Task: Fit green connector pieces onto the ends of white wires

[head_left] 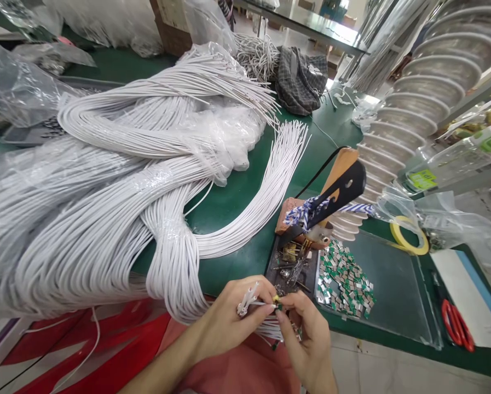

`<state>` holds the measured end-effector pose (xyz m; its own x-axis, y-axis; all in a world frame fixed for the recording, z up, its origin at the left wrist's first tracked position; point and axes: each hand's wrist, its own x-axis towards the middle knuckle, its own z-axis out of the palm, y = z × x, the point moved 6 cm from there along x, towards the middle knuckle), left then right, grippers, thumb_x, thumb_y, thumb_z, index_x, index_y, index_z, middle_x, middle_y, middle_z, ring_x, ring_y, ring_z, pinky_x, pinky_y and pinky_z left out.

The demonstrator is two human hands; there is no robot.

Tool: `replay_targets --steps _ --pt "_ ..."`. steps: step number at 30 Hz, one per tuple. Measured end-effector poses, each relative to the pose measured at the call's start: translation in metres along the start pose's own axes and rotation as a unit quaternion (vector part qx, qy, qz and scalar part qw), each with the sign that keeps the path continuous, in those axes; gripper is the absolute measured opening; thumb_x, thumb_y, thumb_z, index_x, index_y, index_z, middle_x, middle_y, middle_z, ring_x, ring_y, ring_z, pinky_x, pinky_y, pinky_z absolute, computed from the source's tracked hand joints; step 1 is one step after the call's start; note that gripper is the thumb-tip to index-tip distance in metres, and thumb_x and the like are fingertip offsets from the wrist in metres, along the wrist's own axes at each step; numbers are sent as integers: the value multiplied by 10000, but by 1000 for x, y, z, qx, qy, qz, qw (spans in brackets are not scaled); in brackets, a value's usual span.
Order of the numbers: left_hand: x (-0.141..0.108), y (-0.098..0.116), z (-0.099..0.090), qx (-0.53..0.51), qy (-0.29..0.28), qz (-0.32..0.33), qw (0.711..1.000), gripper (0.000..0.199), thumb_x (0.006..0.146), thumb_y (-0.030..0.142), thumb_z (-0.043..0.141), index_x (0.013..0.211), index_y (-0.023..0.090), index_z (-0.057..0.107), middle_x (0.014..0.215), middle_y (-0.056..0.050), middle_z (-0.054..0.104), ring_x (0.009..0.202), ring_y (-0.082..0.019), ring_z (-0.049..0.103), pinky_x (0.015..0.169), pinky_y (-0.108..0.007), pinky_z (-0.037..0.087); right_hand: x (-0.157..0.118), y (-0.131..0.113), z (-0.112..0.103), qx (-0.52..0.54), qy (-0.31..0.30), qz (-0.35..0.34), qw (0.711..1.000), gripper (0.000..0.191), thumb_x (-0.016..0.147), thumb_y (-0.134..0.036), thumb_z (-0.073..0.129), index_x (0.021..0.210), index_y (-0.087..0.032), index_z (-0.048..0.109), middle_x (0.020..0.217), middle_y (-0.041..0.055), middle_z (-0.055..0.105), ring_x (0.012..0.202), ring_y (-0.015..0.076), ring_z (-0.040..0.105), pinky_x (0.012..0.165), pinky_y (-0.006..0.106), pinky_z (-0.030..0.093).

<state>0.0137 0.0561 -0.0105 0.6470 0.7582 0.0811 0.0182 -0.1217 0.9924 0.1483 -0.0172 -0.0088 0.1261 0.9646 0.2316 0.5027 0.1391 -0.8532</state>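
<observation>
Near the table's front edge, my left hand (pixel 239 314) is closed round several white cables (pixel 247 300), whose cut ends stick up between thumb and fingers. One cable reaches right from it to a tiny green connector (pixel 278 307). My right hand (pixel 308 334) pinches that connector from the other side, with fingertips of both hands almost touching. A small yellow bit shows just above it. More white cables and green pieces hang below my hands. A heap of green and silver connectors (pixel 346 279) lies in a tray to the right.
Large white cable bundles (pixel 85 219) cover the left side. A soldering stand (pixel 323 219) with a dark tray (pixel 288 268) is beyond my hands, near a ribbed hose (pixel 409 104). Yellow tape (pixel 409 235) and red-handled scissors (pixel 456 325) lie right.
</observation>
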Motion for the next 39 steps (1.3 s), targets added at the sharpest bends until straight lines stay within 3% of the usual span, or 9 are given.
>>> replay_targets --steps 8,19,25,39 --pt "1 2 4 10 -26 -15 1000 130 926 154 526 807 168 577 891 -35 635 806 -157 624 761 -250 478 6 -7 0 -3 -10 -13 1000 111 900 -127 550 904 -224 603 748 -11 616 610 116 595 532 187 465" --pt "2 2 3 6 -30 21 999 138 943 180 533 824 154 598 904 -53 640 807 -160 627 758 -246 483 5 -6 -1 -19 -2 2 1000 84 915 -175 550 863 -215 602 708 -16 576 522 111 496 467 212 388" --pt "3 3 3 11 -38 2 999 135 939 188 538 822 161 599 899 -50 639 832 -168 629 773 -254 487 2 -1 1 -17 -7 20 1000 76 914 -180 557 869 -212 609 715 -17 578 515 103 491 468 209 392" --pt "1 1 3 0 -37 9 999 159 955 233 538 834 158 610 893 -54 641 817 -169 630 771 -257 486 4 -7 0 -14 -7 -17 1000 93 903 -141 548 879 -219 593 721 -22 566 528 101 487 485 202 393"
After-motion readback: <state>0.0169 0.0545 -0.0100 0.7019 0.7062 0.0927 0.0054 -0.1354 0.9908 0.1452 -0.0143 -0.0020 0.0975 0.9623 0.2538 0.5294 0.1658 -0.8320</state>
